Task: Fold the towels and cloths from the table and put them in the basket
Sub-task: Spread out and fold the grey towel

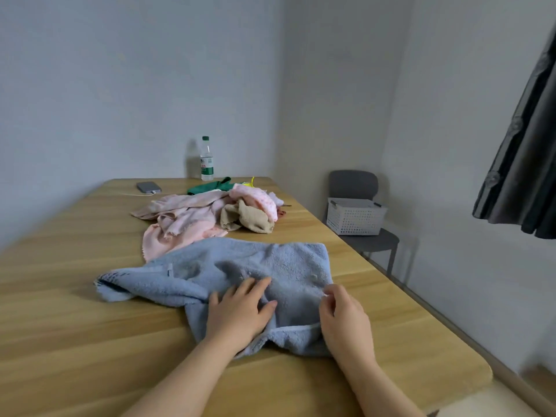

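Blue towel crumpled on worktop, lower centre. Left hand flat on it, fingers spread. Right hand fingers curled, pinching towel's right edge.

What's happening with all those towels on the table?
A person is folding laundry. Their left hand lies flat on a blue towel on the wooden table, and their right hand pinches its right edge. A pile of pink, beige and green cloths waits farther back. The white basket sits on a grey chair beside the table.
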{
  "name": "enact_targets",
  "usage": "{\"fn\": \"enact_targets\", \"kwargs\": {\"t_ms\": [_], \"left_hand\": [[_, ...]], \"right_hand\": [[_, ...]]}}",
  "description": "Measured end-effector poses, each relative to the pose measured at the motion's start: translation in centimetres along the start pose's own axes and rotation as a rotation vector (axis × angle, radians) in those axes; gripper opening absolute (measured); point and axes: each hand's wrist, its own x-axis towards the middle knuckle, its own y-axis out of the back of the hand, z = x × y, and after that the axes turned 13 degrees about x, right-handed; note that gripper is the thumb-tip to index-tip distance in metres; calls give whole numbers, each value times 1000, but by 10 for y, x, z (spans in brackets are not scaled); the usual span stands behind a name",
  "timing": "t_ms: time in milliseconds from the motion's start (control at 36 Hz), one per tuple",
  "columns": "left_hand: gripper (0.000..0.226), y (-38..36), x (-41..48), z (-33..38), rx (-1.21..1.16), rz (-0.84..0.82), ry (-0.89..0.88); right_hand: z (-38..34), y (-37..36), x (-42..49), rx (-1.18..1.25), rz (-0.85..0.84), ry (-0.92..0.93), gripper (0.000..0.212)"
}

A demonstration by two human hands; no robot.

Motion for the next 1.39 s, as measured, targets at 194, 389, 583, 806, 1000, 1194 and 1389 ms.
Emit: {"fn": "enact_targets", "kwargs": {"t_ms": [194, 389, 583, 806, 1000, 1194, 1389], "left_hand": [[39, -1, 10, -28, 31, -14, 78], [25, 22, 9, -59, 121, -121, 364], [29, 7, 9, -20, -291, 310, -40], [16, -2, 7, -18, -237, 107, -174], [29, 8, 1, -23, -556, 419, 84], [13, 11, 5, -50, -549, 406, 386], [15, 20, -3, -45, -223, 438, 295]], "right_hand": [[2, -5, 19, 246, 68, -143, 18], [2, -8, 16, 52, -34, 0, 10], [-2, -6, 10, 191, -238, 143, 11], [3, -11, 10, 166, -314, 153, 19], [11, -25, 10, -256, -121, 394, 29], [12, -21, 10, -345, 198, 139, 26], [5, -20, 8, -394, 60, 242, 25]]}}
